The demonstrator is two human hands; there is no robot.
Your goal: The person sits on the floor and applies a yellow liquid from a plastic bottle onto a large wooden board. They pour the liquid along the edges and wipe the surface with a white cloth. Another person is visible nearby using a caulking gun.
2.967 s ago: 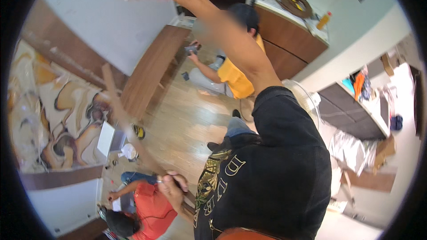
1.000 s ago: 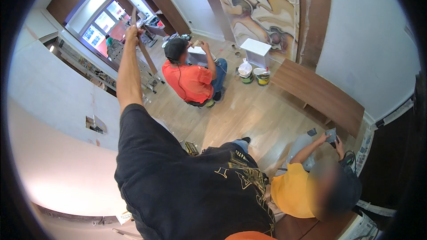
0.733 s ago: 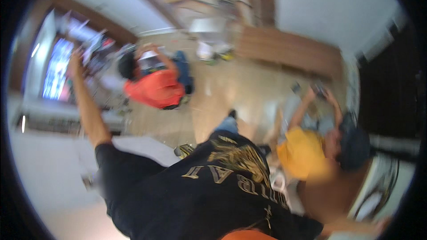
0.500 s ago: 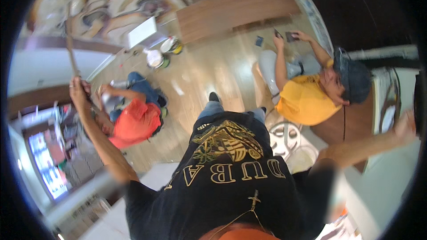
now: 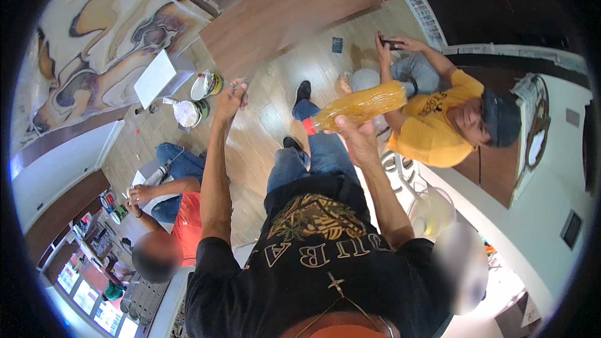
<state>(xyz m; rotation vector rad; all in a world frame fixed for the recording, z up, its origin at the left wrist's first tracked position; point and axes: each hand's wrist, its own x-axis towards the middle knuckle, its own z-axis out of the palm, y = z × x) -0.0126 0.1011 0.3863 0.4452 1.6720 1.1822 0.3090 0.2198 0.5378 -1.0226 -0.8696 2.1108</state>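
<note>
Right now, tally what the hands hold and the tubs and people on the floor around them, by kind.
Amber plastic bottle, in the right hand: 1
Thin rod-like item, in the left hand, too small to identify: 1
Round tubs on the floor: 2
Other people, one in orange, one in yellow: 2
Total: 6

The single head camera is looking steeply down from close above the person's own torso. It is taking in the wooden floor (image 5: 275,125) far below.
</note>
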